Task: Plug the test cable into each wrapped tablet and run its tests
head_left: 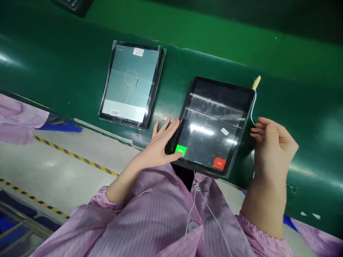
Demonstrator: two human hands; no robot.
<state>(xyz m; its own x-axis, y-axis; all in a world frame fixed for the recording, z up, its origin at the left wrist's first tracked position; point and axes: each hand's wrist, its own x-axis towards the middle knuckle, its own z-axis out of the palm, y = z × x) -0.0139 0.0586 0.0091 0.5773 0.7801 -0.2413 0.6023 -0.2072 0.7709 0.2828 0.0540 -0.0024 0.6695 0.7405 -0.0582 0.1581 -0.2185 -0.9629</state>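
A black tablet (211,117) lies near the front edge of the green bench, its dark screen showing a green button and a red button marked Fail. My left hand (160,142) rests over its left side, fingers spread along the edge and thumb on the green button. To the right of the tablet, my right hand (276,142) is closed, fingertips pinched at a thin white cable (252,110). That cable runs up to a yellow-wrapped end (256,82) by the tablet's top right corner. On the left lies another tablet (128,85), lit pale green, with stickers on it.
The green bench (53,67) spans the view. A black object (76,6) sits at the top left. White earphone-like cords (197,187) hang over my pink striped smock. A person's pink sleeve (18,119) shows at the left, above a floor with yellow-black tape (75,154).
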